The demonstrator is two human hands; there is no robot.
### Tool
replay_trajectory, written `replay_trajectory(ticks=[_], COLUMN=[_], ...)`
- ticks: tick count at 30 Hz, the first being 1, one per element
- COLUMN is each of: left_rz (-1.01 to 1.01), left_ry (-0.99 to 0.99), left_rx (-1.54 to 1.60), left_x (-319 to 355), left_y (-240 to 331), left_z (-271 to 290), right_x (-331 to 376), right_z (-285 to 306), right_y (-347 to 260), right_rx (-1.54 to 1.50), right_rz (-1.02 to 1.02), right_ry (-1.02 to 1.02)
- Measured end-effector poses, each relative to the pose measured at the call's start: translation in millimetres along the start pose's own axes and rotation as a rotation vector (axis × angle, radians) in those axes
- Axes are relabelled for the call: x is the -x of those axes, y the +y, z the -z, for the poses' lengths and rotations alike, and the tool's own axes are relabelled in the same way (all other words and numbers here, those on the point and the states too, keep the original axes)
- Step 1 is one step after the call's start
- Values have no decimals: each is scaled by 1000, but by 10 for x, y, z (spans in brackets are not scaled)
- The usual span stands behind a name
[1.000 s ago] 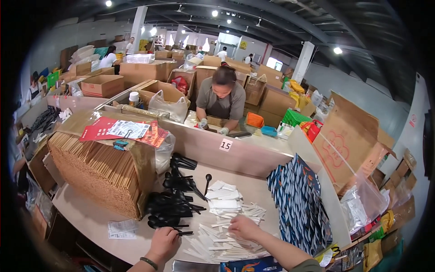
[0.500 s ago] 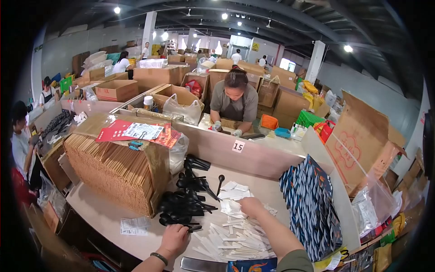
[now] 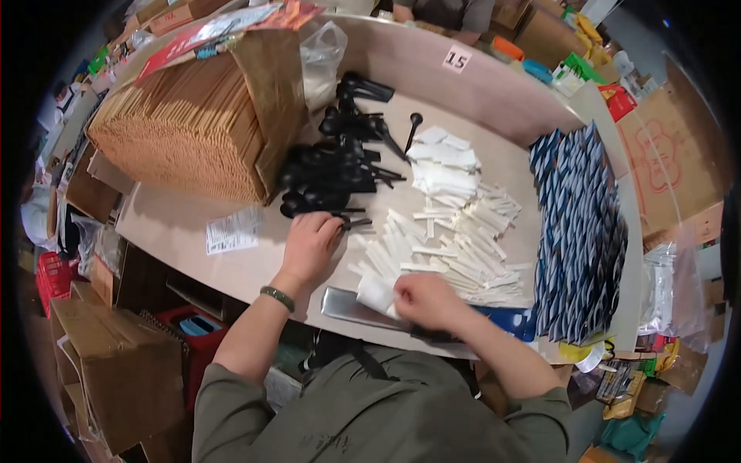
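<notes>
My left hand (image 3: 312,241) is at the near end of a heap of black plastic spoons (image 3: 332,166), its fingers closed on a black spoon (image 3: 356,224) whose handle sticks out past the fingertips. In my right hand (image 3: 431,299) is a flat white packet (image 3: 378,295), pinched at its right side above the table's front edge. Just beyond that hand lies a loose spread of narrow white paper strips (image 3: 471,251). Further back is a pile of flat white packets (image 3: 444,166), with a single black spoon (image 3: 414,127) beside it.
A carton of tightly packed brown envelopes (image 3: 177,127) stands at the left. Rows of blue pouches (image 3: 579,239) fill the right side. A printed slip (image 3: 233,230) lies left of the spoons. A metal strip (image 3: 343,305) sits at the front edge; a low partition (image 3: 494,85) bounds the back.
My right hand has come back from the white packet pile toward the front edge with a packet in it. The left hand stays by the spoons. The view has tilted down.
</notes>
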State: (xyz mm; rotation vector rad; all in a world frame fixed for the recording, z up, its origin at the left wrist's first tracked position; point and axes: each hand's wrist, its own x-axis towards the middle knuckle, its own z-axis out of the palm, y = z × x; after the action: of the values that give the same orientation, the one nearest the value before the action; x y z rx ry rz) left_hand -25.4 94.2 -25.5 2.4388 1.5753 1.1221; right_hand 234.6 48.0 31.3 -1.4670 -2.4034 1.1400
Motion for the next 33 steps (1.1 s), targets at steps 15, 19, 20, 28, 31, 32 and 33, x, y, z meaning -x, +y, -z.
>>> replay_trajectory(ticks=[15, 19, 20, 28, 31, 32, 33], left_rz=[177, 351, 373, 130, -30, -101, -98], left_ry=[-67, -152, -165, -251, -471, -490, -532], left_rx=[282, 314, 335, 218, 330, 276, 211], left_x=[410, 646, 662, 446, 475, 537, 608], left_y=[613, 667, 680, 706, 767, 858, 799], left_z=[232, 275, 259, 394, 161, 46, -102], right_x=[245, 214, 186, 625, 723, 715, 685], right_z=[-677, -689, -718, -445, -528, -660, -828], right_y=[-59, 109, 128, 277, 389, 439, 518], right_rx=[286, 76, 103, 60, 263, 329, 419], right_rz=[217, 195, 188, 240, 481, 499, 511], right_ry=[335, 530, 483, 612, 529, 430, 348])
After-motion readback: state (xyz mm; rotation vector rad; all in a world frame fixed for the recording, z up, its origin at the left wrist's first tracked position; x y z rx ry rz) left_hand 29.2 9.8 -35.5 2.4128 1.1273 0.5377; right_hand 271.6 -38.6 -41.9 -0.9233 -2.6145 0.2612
